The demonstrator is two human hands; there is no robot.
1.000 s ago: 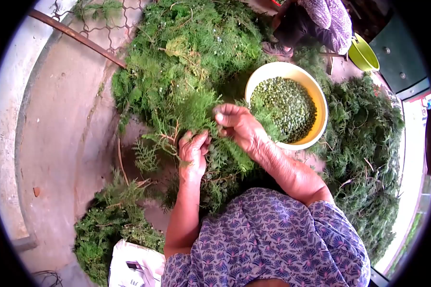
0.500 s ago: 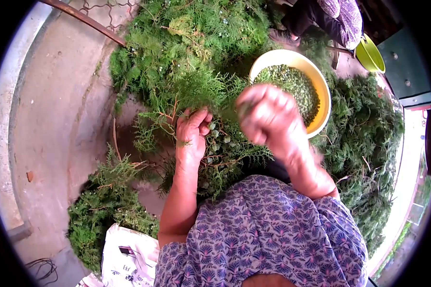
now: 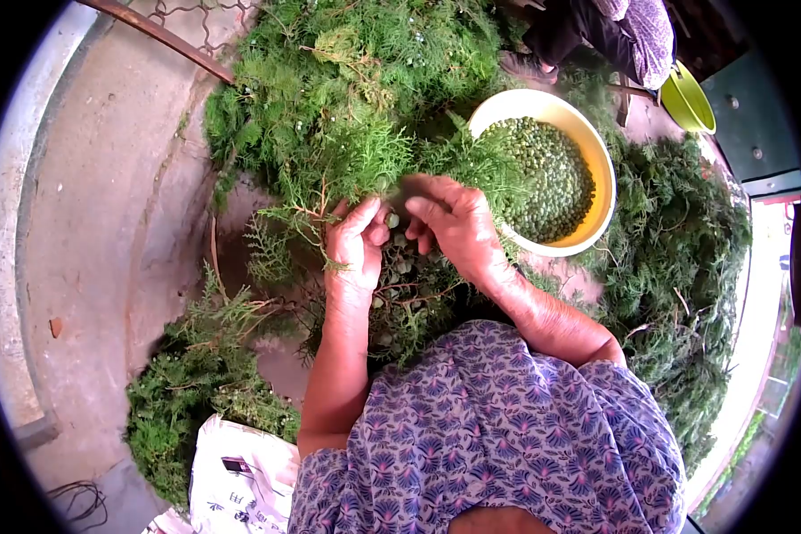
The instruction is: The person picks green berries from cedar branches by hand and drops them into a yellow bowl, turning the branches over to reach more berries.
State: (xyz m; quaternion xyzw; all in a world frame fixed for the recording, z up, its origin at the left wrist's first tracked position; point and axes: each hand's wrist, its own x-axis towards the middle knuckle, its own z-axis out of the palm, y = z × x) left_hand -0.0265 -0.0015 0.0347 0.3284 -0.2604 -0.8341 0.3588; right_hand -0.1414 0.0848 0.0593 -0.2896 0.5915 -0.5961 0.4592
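My left hand (image 3: 356, 240) is closed on a feathery green cypress branch (image 3: 322, 206), its thumb and fingers pinching the stem. Small green cones (image 3: 393, 220) show right beside its fingertips. Just to the right is my right hand (image 3: 463, 227), its bent fingers apart and pointing at those cones. Its fingertips are a little blurred, and I see nothing between them. Behind it to the right stands a yellow basin (image 3: 607, 191) holding a heap of small green cones (image 3: 543, 182). A leafy sprig (image 3: 489, 169) overlaps the basin's left side.
A large heap of green branches (image 3: 356, 80) lies ahead, with more piled at the right (image 3: 676, 231) and lower left (image 3: 196, 392). A white printed sack (image 3: 240, 481) is near my left side. Another person (image 3: 610, 36) sits at the upper right by a lime-green basin (image 3: 688, 100).
My right hand has moved left and slightly down, from beside the basin to the cones near my left hand. More of the basin's contents shows. My left hand stays almost still on the branch.
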